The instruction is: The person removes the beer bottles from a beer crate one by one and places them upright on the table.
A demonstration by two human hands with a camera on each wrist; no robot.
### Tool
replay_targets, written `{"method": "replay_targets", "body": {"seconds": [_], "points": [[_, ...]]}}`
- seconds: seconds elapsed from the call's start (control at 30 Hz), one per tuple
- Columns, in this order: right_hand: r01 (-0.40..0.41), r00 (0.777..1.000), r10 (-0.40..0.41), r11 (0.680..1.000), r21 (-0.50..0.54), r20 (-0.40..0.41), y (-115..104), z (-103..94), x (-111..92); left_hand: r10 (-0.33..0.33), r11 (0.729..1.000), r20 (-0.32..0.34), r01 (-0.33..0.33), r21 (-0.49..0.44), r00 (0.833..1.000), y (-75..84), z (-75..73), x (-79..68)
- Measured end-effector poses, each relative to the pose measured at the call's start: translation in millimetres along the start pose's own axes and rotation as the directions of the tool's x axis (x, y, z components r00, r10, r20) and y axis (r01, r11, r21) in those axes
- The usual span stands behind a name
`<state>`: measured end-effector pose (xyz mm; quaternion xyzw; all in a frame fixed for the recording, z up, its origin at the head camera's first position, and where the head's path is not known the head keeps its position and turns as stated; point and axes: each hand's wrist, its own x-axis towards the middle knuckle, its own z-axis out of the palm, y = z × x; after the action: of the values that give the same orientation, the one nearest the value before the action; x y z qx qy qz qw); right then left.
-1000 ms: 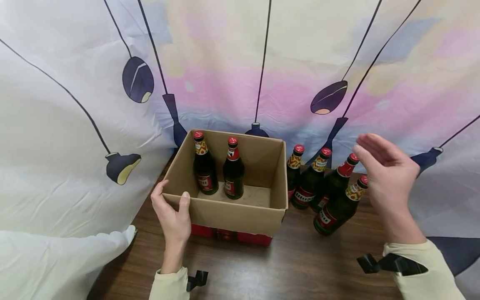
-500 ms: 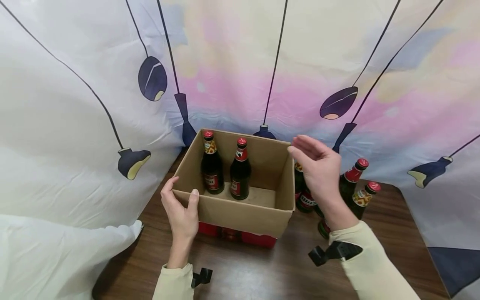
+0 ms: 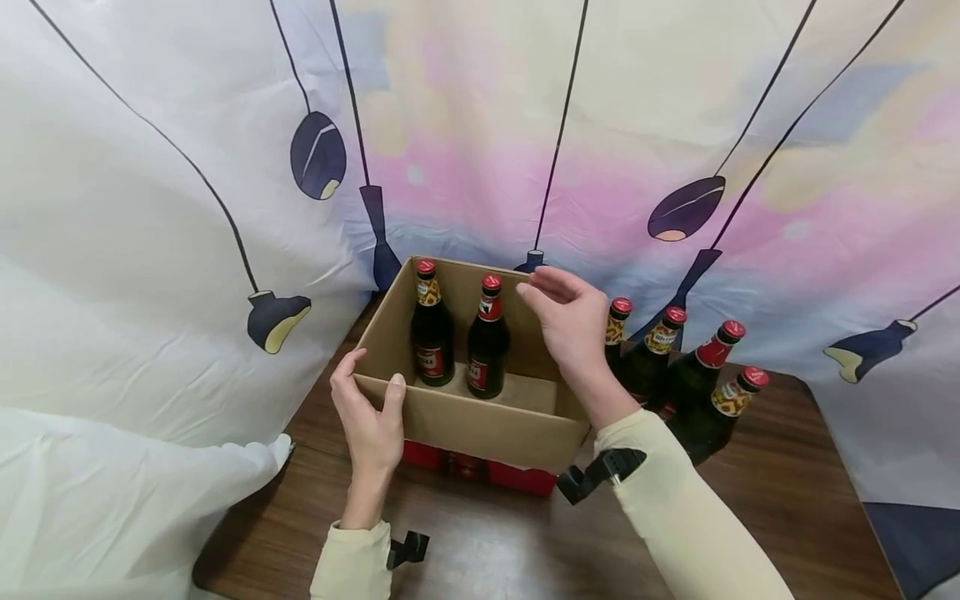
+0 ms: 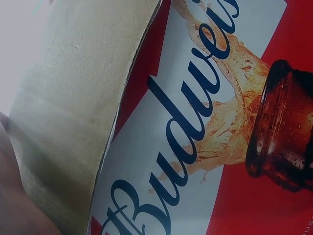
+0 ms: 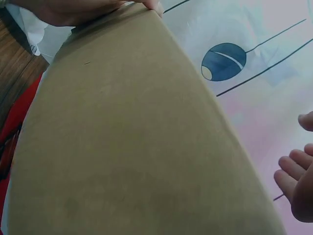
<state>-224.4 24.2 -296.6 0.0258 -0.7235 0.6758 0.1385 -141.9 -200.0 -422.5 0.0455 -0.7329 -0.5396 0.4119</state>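
An open-topped cardboard box stands on the table, with bare brown inner faces and a red printed front. My left hand grips its front left corner, thumb over the front flap and fingers round the left side. In the left wrist view, a printed panel with Budweiser lettering fills much of the picture. Inside the box, two dark beer bottles with red caps stand upright in the left half. Over the right half hovers my right hand, holding nothing, its fingers loosely bent and pointing left.
Several more capped beer bottles stand close together just right of the box, partly hidden by my right arm. Behind them hangs a fabric backdrop printed with lamps. White cloth drapes at the left, beside the wooden table.
My right hand has swung left from above the loose bottles to over the box. My left hand keeps its grip on the corner. The head view has shifted slightly.
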Motion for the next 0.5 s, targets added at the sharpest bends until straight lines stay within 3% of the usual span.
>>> {"method": "replay_targets", "body": {"seconds": [0.3, 0.5], "points": [[-0.16, 0.985, 0.166, 0.982, -0.099, 0.053, 10, 22.4, 18, -0.012, 1.0, 0.012, 0.012, 0.009, 1.0, -0.6, 0.6, -2.5], [-0.187, 0.976, 0.199, 0.973, -0.136, 0.086, 16, 32.2, 25, -0.003, 1.0, -0.002, 0.004, 0.004, 1.0, -0.3, 0.4, -0.4]]}}
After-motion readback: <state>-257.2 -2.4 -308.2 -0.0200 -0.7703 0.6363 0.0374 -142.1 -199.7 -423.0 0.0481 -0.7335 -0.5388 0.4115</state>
